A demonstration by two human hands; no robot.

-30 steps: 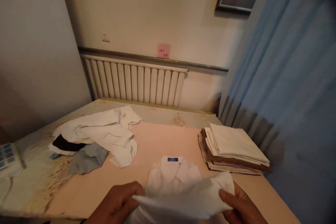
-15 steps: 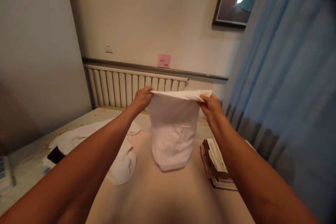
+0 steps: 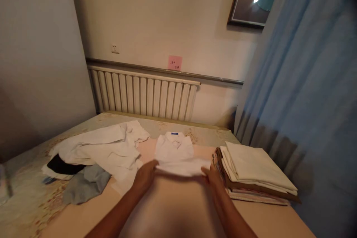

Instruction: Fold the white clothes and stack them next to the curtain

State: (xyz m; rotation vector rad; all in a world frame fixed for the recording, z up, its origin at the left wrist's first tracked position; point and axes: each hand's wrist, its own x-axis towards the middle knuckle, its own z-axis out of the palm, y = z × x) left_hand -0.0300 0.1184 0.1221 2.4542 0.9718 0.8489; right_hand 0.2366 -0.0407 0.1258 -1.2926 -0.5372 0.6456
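Observation:
Before me a white collared shirt (image 3: pixel 174 149) lies on the pink sheet, its collar with a small blue label facing the wall. My left hand (image 3: pixel 146 174) pinches the near left corner of the shirt. The near right corner is gripped by my right hand (image 3: pixel 210 174). Between my hands the shirt's near edge is stretched taut and looks slightly raised. To the right of my right hand stands a stack of folded cloths (image 3: pixel 256 171), white on top with brown below.
Left of the shirt lies a loose heap of white clothes (image 3: pixel 103 145), with a black piece (image 3: pixel 64 165) and a grey cloth (image 3: pixel 86 184). A radiator (image 3: pixel 142 93) runs along the wall behind the bed. A blue curtain (image 3: pixel 290 111) hangs at the right.
Both hands have come down and toward me with the shirt, which hung in the air before. Its collar end now rests on the sheet. Both hands still grip its edge.

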